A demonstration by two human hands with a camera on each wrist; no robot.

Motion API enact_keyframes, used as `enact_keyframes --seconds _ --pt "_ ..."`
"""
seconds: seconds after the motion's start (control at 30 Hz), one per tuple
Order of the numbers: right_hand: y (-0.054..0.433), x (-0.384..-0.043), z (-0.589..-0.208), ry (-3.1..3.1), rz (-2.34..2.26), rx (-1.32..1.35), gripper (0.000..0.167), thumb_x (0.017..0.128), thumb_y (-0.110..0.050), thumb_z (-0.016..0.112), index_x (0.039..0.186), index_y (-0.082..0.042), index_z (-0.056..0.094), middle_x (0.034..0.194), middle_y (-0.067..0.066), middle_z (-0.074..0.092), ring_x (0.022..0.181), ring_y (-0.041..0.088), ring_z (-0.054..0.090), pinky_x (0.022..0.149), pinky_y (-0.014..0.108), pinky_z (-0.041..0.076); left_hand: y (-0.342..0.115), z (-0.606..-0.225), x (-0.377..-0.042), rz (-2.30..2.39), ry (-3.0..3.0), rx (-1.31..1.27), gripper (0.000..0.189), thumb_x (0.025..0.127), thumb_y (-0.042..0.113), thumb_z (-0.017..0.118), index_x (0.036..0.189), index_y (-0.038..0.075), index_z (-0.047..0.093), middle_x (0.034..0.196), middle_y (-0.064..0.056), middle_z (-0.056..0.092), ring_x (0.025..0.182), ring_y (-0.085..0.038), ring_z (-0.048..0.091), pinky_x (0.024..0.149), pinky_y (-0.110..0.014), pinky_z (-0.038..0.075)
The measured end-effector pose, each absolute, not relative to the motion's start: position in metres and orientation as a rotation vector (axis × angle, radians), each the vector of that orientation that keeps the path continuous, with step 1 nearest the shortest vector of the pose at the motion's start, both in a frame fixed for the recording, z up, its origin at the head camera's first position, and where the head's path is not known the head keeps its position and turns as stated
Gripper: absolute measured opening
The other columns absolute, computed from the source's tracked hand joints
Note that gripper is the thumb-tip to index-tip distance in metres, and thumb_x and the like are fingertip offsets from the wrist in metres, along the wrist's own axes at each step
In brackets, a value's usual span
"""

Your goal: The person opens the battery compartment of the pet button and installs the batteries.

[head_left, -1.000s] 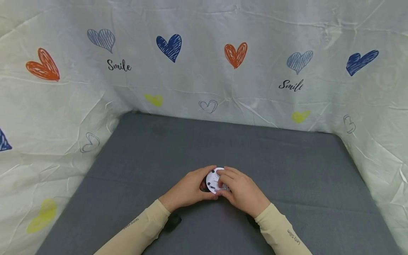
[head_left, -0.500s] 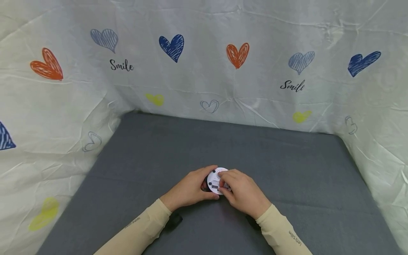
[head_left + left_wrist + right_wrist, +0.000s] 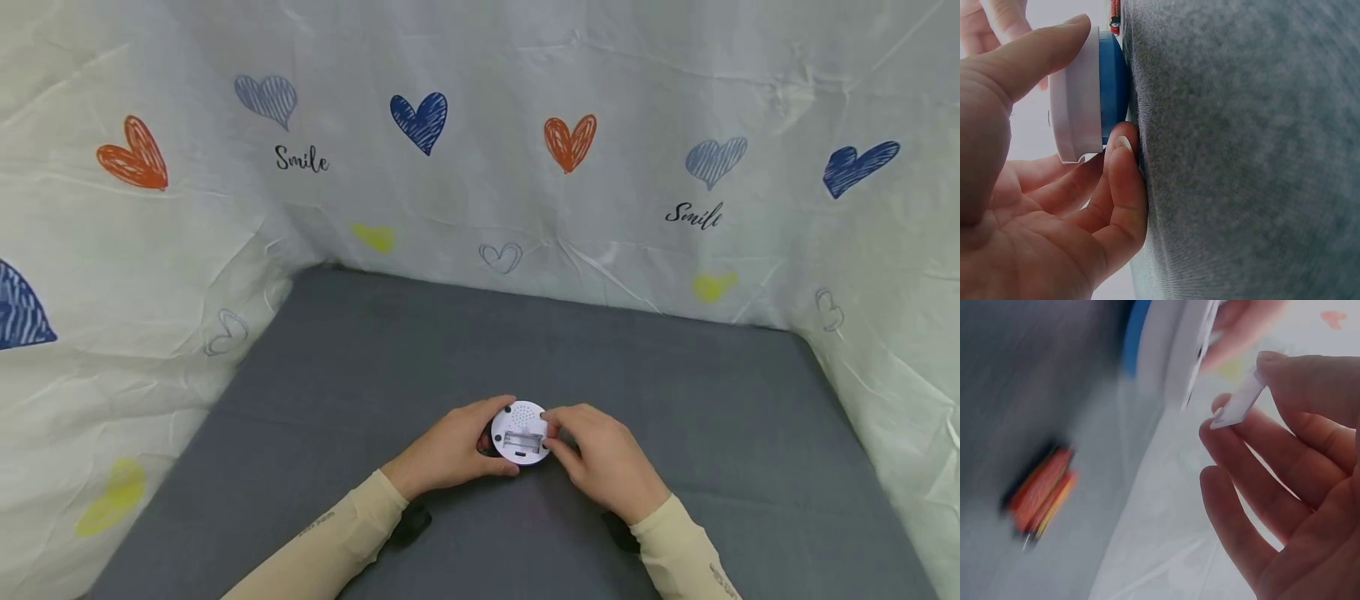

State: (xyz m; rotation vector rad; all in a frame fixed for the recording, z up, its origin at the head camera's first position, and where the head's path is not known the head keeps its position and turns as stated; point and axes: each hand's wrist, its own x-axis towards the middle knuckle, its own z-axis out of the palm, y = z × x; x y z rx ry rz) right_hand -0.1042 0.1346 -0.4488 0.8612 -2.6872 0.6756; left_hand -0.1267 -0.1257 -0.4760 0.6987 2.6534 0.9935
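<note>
My left hand [image 3: 453, 446] grips a round white device [image 3: 517, 456] by its rim, its underside facing up. That underside shows small speaker holes, dark round feet and an uncovered battery compartment [image 3: 522, 442] with no batteries seen in it. In the left wrist view the device's blue part [image 3: 1113, 87] faces the cloth, and the thumb presses the white side. Just right of the device, my right hand [image 3: 611, 458] pinches a small white battery cover [image 3: 1241, 406] between thumb and fingers; in the right wrist view this cover is apart from the device.
Red and yellow batteries [image 3: 1041, 494], blurred in the right wrist view, lie on the grey cloth [image 3: 450, 333]. A small red cylinder [image 3: 1115, 15] shows past the device in the left wrist view. A white curtain [image 3: 495, 192] printed with hearts surrounds the table's back and sides.
The right hand has lifted the battery cover off the device and drawn it to the right, baring the compartment. The left hand keeps its grip. The head view has shifted slightly.
</note>
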Motion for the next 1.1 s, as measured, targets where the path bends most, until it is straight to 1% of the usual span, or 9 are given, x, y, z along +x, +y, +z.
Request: enact_keyframes --seconds 0.13,0.23,0.4,0.5,0.73,0.87,0.97,1.1 --pt "0.160 -0.102 -0.455 -2.720 0.581 0.709 0.020 0.090 -0.014 0.090 0.101 -0.021 0.074 0.095 -0.009 0.071 0.082 0.007 0.060 0.072 0.028 0.053 -0.123 -0.476 -0.128 0.994 2.651 0.668 0.096 0.086 0.047 0.092 0.165 0.019 0.046 0.126 0.008 0.066 0.087 -0.006 0.059 0.077 -0.023 0.050" --pt "0.179 -0.095 -0.463 -2.792 0.504 0.581 0.021 0.089 -0.013 0.091 0.095 -0.022 0.072 0.092 -0.008 0.071 0.080 0.006 0.057 0.069 0.030 0.052 -0.122 -0.476 -0.127 1.009 2.647 0.651 0.095 0.085 0.045 0.093 0.164 0.019 0.046 0.132 0.007 0.066 0.090 -0.006 0.059 0.079 -0.024 0.051" --pt "0.204 -0.087 -0.471 -2.900 0.463 0.387 0.022 0.088 -0.011 0.090 0.088 -0.021 0.070 0.087 -0.003 0.071 0.073 0.008 0.052 0.063 0.032 0.047 -0.121 -0.475 -0.127 1.027 2.641 0.637 0.094 0.085 0.043 0.094 0.163 0.019 0.047 0.136 0.006 0.065 0.093 -0.008 0.059 0.081 -0.024 0.050" --pt "0.215 -0.086 -0.472 -2.904 0.455 0.319 0.023 0.087 -0.009 0.090 0.086 -0.020 0.070 0.084 0.000 0.071 0.071 0.011 0.053 0.062 0.035 0.047 -0.120 -0.475 -0.127 1.023 2.647 0.630 0.094 0.085 0.043 0.094 0.163 0.019 0.047 0.138 0.005 0.065 0.093 -0.007 0.058 0.081 -0.025 0.050" --pt "0.223 -0.086 -0.470 -2.984 0.455 0.221 0.024 0.084 -0.007 0.091 0.082 -0.019 0.071 0.082 0.001 0.071 0.069 0.015 0.053 0.060 0.037 0.048 -0.119 -0.477 -0.127 1.000 2.664 0.625 0.095 0.085 0.045 0.093 0.164 0.019 0.046 0.144 0.004 0.064 0.094 -0.007 0.058 0.083 -0.025 0.050" --pt "0.221 -0.086 -0.468 -3.027 0.465 0.172 0.023 0.084 -0.009 0.092 0.083 -0.019 0.072 0.084 0.002 0.071 0.068 0.016 0.053 0.059 0.037 0.047 -0.119 -0.477 -0.128 0.994 2.665 0.627 0.095 0.085 0.046 0.093 0.164 0.020 0.046 0.142 0.004 0.064 0.093 -0.006 0.058 0.082 -0.026 0.050" --pt "0.216 -0.088 -0.466 -3.033 0.464 0.178 0.022 0.084 -0.012 0.093 0.084 -0.019 0.072 0.088 0.002 0.073 0.069 0.015 0.054 0.062 0.037 0.049 -0.119 -0.477 -0.128 0.988 2.666 0.627 0.095 0.085 0.046 0.093 0.164 0.020 0.046 0.141 0.005 0.064 0.092 -0.006 0.058 0.082 -0.025 0.050" --pt "0.204 -0.096 -0.465 -3.016 0.458 0.273 0.019 0.085 -0.013 0.092 0.088 -0.019 0.074 0.092 0.002 0.075 0.075 0.016 0.059 0.068 0.039 0.053 -0.119 -0.478 -0.128 0.997 2.668 0.624 0.096 0.085 0.045 0.094 0.164 0.020 0.046 0.142 0.004 0.064 0.092 -0.006 0.058 0.083 -0.026 0.050"
